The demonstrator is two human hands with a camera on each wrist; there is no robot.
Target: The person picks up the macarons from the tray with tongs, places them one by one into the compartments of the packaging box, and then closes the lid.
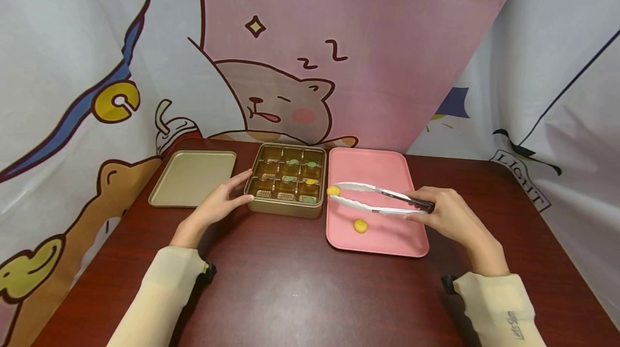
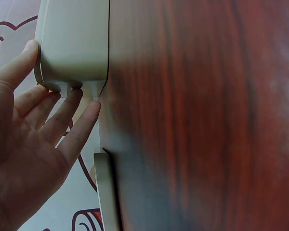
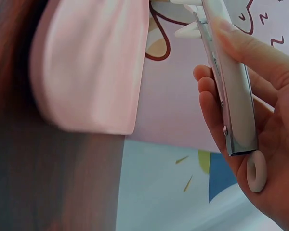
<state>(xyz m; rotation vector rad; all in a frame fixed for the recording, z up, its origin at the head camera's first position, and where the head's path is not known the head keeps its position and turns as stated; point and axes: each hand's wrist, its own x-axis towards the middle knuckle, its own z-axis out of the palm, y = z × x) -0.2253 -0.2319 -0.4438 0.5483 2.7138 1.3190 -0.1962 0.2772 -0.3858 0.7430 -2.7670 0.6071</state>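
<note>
My right hand point(image 1: 443, 211) grips metal tongs point(image 1: 394, 211) with pale tips. A small round yellow piece point(image 1: 333, 191) is between the tips, over the left edge of the pink tray point(image 1: 387, 242). Another yellow piece point(image 1: 360, 226) lies on the tray. Beside it stands a square gold tin point(image 1: 286, 207) with a divided insert; several compartments hold green pieces and one a yellow piece point(image 1: 311, 181). The left hand point(image 1: 220, 203) rests against the tin's left side, its fingers extended. In the left wrist view, the thumb point(image 2: 28, 50) is at the rim and the fingertips at the side wall.
A flat gold lid point(image 1: 194, 175) lies on the dark red-brown wooden table point(image 1: 281, 277), left of the tin. Behind the table hangs a cloth point(image 1: 387, 40) printed with cartoon animals.
</note>
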